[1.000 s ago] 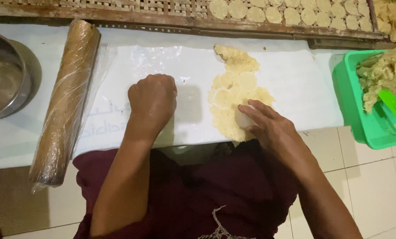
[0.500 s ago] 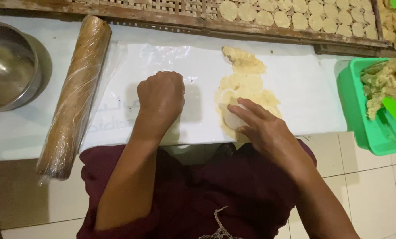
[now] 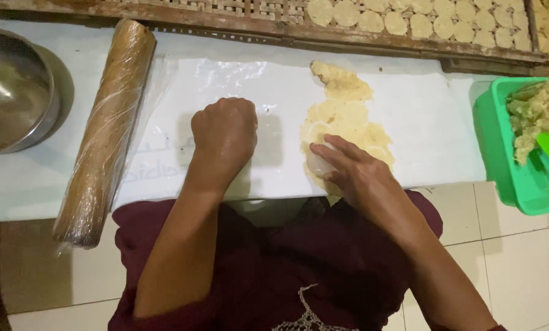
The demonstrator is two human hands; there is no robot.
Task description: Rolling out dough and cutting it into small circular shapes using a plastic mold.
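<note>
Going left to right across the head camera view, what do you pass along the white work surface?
Metal bowl → plastic-wrapped rolling pin → left hand → flattened dough with the right hand on it → green tub.

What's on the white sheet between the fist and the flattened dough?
Nothing: in the head view, only bare white sheet separates the left hand, a closed fist, from the flattened dough under the right hand.

A wooden rolling pin (image 3: 106, 132) was wrapped in clear, crinkled plastic film. The flattened dough (image 3: 345, 125) looked pale, matt and crumbly on a glossy white plastic sheet (image 3: 434, 122). The metal bowl (image 3: 14, 89) was shiny. The green tub (image 3: 501, 171) was smooth plastic, and the drying rack (image 3: 238, 15) rough wood.
</note>
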